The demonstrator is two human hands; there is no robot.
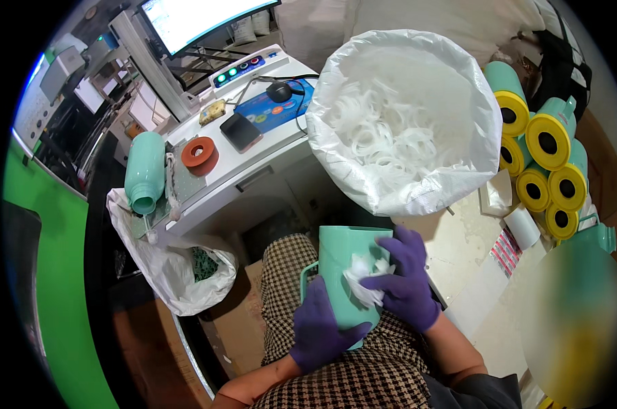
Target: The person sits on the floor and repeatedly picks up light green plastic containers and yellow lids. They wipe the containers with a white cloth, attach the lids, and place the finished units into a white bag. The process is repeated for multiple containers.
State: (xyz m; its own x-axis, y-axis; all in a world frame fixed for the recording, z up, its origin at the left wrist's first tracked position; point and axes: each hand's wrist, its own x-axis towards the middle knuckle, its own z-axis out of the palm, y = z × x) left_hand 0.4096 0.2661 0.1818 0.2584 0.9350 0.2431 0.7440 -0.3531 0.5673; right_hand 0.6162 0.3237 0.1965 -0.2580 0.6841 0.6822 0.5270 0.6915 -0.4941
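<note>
A mint-green jug (346, 273) is held over the lap, its long axis running away from the body, open mouth toward the big bag ahead. It is gripped from the near left by the left hand (320, 330), purple-gloved fingers wrapped round the lower wall beside the handle loop. A crumpled white cloth (366, 279) is pressed onto the jug's upper right face by the right hand (407, 279), also gloved in purple and closed over the wad. Both hands are in contact with the jug; the left is nearer the base, the right nearer the mouth. The jug itself is seen as smooth, pale green and matte, with squared shoulders and a moulded handle on its left side. Left of the jug, a white plastic bag (169, 269) is hung from a white bench (254, 163). Beyond the jug, a wide sack lined in white plastic (404, 116) is filled with translucent white rings. Right of the jug and farther off, green jugs with yellow caps (547, 163) are stacked on their sides. Farther left on the bench, another green jug (145, 170) is laid down beside an orange disc (199, 153).
</note>
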